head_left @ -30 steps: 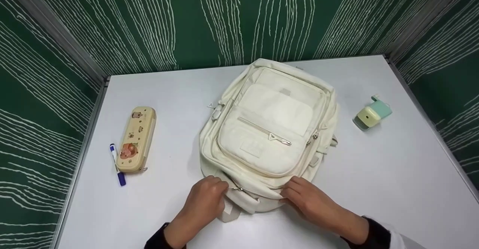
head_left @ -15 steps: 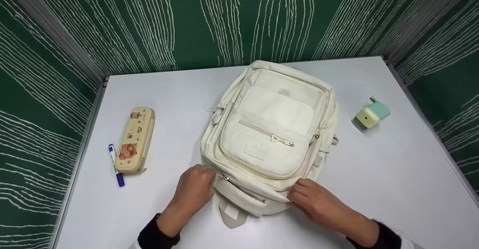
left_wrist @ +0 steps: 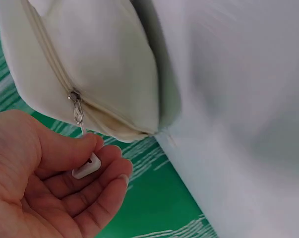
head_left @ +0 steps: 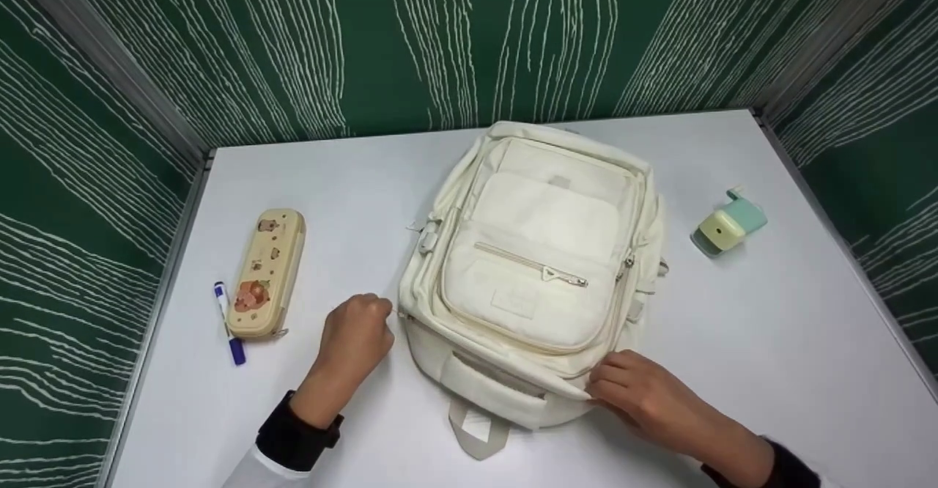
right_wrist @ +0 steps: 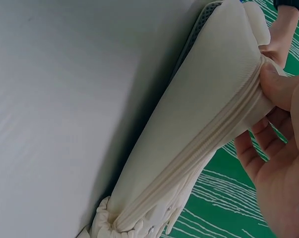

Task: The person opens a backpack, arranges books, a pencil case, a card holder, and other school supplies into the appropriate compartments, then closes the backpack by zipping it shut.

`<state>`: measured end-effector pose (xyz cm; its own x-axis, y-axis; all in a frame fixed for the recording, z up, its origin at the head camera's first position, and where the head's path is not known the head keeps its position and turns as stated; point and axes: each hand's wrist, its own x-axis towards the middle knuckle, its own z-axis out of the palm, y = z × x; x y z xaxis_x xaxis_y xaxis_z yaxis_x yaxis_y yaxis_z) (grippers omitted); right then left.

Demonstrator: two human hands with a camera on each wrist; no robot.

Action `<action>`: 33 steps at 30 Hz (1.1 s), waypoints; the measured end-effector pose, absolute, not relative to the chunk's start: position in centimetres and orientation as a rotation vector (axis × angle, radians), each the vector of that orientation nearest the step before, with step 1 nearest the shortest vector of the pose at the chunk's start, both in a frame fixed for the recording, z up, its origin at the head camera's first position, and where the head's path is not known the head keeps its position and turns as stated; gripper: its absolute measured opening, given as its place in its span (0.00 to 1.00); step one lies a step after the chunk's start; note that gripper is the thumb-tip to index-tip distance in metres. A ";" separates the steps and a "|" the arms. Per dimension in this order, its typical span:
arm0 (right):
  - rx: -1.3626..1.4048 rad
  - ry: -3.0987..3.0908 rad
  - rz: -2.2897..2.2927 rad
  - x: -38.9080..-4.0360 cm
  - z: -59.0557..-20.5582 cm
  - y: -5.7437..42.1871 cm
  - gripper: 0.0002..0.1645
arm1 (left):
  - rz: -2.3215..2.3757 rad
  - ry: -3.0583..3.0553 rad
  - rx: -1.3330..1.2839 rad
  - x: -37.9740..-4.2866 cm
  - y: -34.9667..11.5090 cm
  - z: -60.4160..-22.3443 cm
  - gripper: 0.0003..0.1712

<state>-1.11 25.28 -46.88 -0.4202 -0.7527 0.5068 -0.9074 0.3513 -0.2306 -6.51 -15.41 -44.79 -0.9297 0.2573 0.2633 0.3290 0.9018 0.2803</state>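
A cream backpack (head_left: pixel 527 294) lies front side up on the white table, its top handle (head_left: pixel 489 384) toward the person. At the bag's near left corner, my left hand (head_left: pixel 357 338) pinches a white zipper pull (left_wrist: pixel 87 167) between thumb and fingers. A short metal link joins the pull to the zipper slider (left_wrist: pixel 75 96), and beside the slider a stretch of seam gapes. My right hand (head_left: pixel 652 400) pinches the bag's near right edge; in the right wrist view the thumb presses along the zipper band (right_wrist: pixel 209 129).
A yellow pencil case (head_left: pixel 267 272) with cartoon prints lies on the left of the table (head_left: pixel 352 202), a blue-capped marker (head_left: pixel 229 323) beside it. On the right stands a green and yellow pencil sharpener (head_left: pixel 729 226). Green walls with white lines surround the table's back and sides.
My left hand has drawn the zipper pull left and away from the person, round to the bag's left corner. The backpack has shifted slightly right, my right hand moving with its edge.
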 end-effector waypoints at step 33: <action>1.211 -2.426 0.605 -3.4 -48.7 28.8 0.19 | -0.679 -2.975 -0.449 -0.6 -14.1 -43.3 0.15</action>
